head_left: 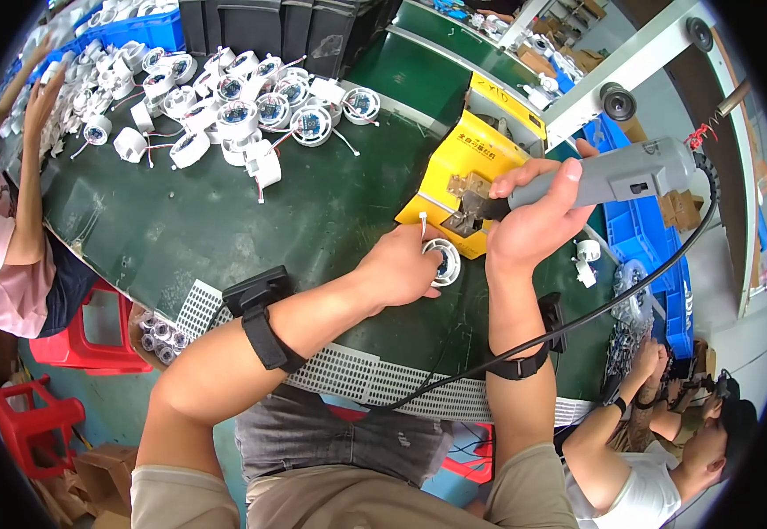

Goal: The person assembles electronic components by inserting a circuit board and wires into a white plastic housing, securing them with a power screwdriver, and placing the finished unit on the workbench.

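My right hand [542, 212] is wrapped round a grey electric screwdriver [626, 172], held nearly level. Its tip is at the metal outlet of a yellow screw feeder [482, 148]; the exact contact is hidden. Just in front of the feeder, my left hand [401, 266] grips a white round housing [452, 268] low over the green table. A short white wire with a small plug sticks up beside its fingers. Past my left hand, a pile of similar white housings [238, 115] with circuit boards and loose wires lies on the table.
A black crate [269, 35] stands behind the pile. Blue bins [634, 229] line the right side, near small white parts [587, 262]. The screwdriver's black cable [568, 331] crosses my right forearm. Co-workers sit at left and right. Perforated white strips [339, 372] edge the table.
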The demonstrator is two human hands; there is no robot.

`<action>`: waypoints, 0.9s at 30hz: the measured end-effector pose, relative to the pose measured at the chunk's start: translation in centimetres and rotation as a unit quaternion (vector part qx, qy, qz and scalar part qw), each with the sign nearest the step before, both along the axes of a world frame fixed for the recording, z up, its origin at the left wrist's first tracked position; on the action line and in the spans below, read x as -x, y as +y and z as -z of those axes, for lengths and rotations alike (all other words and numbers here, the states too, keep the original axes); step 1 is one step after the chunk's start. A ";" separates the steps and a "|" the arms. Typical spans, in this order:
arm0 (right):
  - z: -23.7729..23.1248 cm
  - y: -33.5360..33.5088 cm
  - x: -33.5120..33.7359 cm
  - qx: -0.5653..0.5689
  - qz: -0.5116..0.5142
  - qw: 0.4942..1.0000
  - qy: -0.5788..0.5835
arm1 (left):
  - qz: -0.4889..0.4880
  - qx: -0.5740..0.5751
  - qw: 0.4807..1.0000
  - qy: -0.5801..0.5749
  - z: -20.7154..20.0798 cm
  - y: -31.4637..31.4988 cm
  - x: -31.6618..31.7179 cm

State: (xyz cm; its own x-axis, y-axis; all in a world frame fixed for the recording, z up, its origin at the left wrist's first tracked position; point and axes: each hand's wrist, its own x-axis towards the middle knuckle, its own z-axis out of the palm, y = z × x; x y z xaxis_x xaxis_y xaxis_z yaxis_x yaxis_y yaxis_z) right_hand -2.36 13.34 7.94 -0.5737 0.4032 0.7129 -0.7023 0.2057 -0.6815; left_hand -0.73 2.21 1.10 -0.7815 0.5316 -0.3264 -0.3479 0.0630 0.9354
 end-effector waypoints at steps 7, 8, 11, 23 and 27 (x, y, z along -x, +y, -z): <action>0.2 -0.1 0.1 0.011 0.004 1.000 0.002 | -0.027 -0.029 0.999 -0.027 -0.5 -0.1 -0.1; 0.3 0.0 0.1 0.010 0.000 1.000 0.000 | -0.032 -0.032 0.998 -0.031 -0.4 0.0 -0.1; 0.7 0.2 -0.3 0.011 -0.008 1.000 0.004 | -0.034 -0.040 0.998 -0.036 -0.3 0.0 -0.1; 2.2 -0.3 -4.4 0.050 -0.066 0.995 -0.050 | -0.016 -0.036 0.999 -0.032 -0.3 -0.1 0.2; 2.5 -0.6 -4.4 0.070 -0.069 0.993 -0.061 | -0.010 -0.038 0.998 -0.041 -0.1 -0.1 0.3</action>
